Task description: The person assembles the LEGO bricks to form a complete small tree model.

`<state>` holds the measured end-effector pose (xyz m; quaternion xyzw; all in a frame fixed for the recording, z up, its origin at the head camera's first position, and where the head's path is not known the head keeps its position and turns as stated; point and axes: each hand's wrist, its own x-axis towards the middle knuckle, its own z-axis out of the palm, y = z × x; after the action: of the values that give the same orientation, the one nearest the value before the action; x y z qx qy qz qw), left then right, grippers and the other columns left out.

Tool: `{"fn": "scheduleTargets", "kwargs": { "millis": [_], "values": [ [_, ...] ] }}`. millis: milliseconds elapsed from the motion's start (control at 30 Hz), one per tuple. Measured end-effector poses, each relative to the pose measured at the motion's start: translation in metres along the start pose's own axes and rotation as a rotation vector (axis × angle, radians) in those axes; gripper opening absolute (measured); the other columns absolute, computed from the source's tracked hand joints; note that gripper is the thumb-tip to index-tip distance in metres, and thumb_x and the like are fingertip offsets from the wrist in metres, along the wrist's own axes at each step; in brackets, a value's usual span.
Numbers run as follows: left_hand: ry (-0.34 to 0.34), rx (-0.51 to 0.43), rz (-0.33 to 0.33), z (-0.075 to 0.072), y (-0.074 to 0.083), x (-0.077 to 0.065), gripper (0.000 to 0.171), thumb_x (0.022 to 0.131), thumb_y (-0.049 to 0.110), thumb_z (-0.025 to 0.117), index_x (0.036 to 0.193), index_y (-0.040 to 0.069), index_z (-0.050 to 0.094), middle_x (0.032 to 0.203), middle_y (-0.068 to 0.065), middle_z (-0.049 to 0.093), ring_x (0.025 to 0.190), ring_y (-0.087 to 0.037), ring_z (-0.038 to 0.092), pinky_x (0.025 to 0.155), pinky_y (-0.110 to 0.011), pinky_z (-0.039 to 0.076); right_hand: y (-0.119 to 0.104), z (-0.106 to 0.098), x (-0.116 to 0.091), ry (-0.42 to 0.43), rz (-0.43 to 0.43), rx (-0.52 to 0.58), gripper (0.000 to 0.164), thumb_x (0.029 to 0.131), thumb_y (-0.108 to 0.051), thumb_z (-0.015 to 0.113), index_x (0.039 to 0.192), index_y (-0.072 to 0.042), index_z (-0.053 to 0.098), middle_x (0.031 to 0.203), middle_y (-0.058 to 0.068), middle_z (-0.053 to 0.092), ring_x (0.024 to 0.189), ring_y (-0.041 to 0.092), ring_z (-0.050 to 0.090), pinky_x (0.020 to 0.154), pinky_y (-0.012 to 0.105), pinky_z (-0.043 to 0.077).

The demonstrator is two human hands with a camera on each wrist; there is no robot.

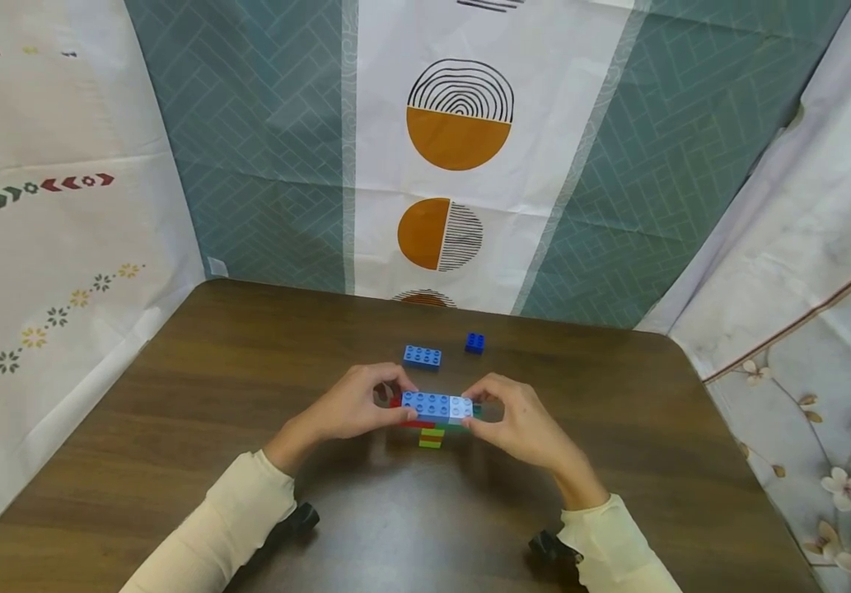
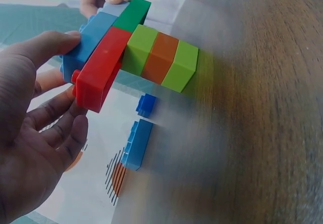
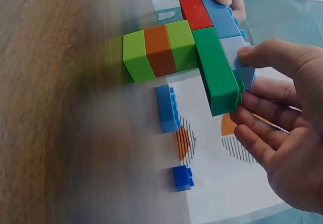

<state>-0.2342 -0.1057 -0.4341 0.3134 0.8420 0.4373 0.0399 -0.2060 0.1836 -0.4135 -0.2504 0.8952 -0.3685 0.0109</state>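
A T-shaped build of toy building bricks stands upright, its column of lime [image 2: 139,50], orange [image 2: 160,57] and lime bricks appearing to meet the table. Across the column lie a red brick [image 2: 103,65] on the left and a green brick [image 3: 217,67] on the right. A blue brick [image 1: 425,403] and a pale blue brick [image 1: 460,408] form the top layer. My left hand [image 1: 354,403] pinches the blue brick's left end between thumb and fingers. On the other side, my right hand [image 1: 517,416] pinches the pale blue brick.
Behind the build on the brown wooden table [image 1: 232,354] lie a long blue brick [image 1: 423,356] and a small dark blue brick [image 1: 474,343]. Patterned cloths [image 1: 269,148] hang around the table's back and sides.
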Motion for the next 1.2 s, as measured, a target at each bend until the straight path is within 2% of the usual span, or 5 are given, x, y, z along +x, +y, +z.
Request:
{"fn": "scheduleTargets", "kwargs": {
  "millis": [133, 400, 667, 900, 1200],
  "values": [
    [0.0, 0.002, 0.002, 0.0, 0.001, 0.0, 0.026, 0.088, 0.034, 0.082, 0.108, 0.023, 0.071, 0.1, 0.006, 0.069, 0.09, -0.016, 0.061, 0.081, -0.031, 0.058, 0.005, 0.002, 0.0, 0.009, 0.008, 0.009, 0.026, 0.088, -0.021, 0.081, 0.112, -0.019, 0.071, 0.109, -0.006, 0.07, 0.102, 0.019, 0.061, 0.091, 0.041, 0.052],
    [0.025, 0.018, 0.013, 0.004, 0.001, 0.006, 0.028, 0.089, 0.033, 0.082, 0.111, 0.021, 0.07, 0.102, 0.007, 0.069, 0.092, -0.019, 0.063, 0.079, -0.029, 0.058, 0.014, -0.003, 0.001, 0.033, 0.032, 0.056, 0.027, 0.088, -0.022, 0.082, 0.113, -0.02, 0.072, 0.109, -0.005, 0.07, 0.105, 0.031, 0.063, 0.093, 0.053, 0.053],
    [0.04, 0.023, -0.01, 0.005, -0.002, 0.012, 0.037, 0.09, 0.037, 0.08, 0.12, 0.018, 0.071, 0.107, 0.004, 0.07, 0.096, -0.018, 0.063, 0.084, -0.032, 0.058, 0.022, -0.009, 0.002, 0.048, 0.043, 0.033, 0.028, 0.088, -0.024, 0.082, 0.115, -0.021, 0.072, 0.111, -0.006, 0.07, 0.103, 0.019, 0.06, 0.091, 0.04, 0.05],
    [0.101, -0.001, -0.034, -0.012, -0.017, 0.019, 0.03, 0.094, 0.031, 0.076, 0.118, 0.014, 0.071, 0.106, 0.002, 0.071, 0.097, -0.016, 0.063, 0.088, -0.036, 0.056, 0.024, -0.012, 0.006, 0.067, 0.055, 0.025, 0.029, 0.088, -0.022, 0.082, 0.114, -0.018, 0.073, 0.11, -0.003, 0.071, 0.104, 0.027, 0.062, 0.091, 0.046, 0.054],
    [0.04, 0.036, -0.093, -0.025, -0.05, 0.046, 0.038, 0.093, 0.024, 0.077, 0.124, 0.004, 0.069, 0.122, -0.012, 0.072, 0.111, -0.026, 0.066, 0.102, -0.046, 0.056, 0.028, -0.015, 0.003, 0.062, 0.1, 0.019, 0.029, 0.089, -0.024, 0.081, 0.116, -0.019, 0.072, 0.112, -0.003, 0.07, 0.105, 0.022, 0.06, 0.091, 0.041, 0.054]
  ]
}}
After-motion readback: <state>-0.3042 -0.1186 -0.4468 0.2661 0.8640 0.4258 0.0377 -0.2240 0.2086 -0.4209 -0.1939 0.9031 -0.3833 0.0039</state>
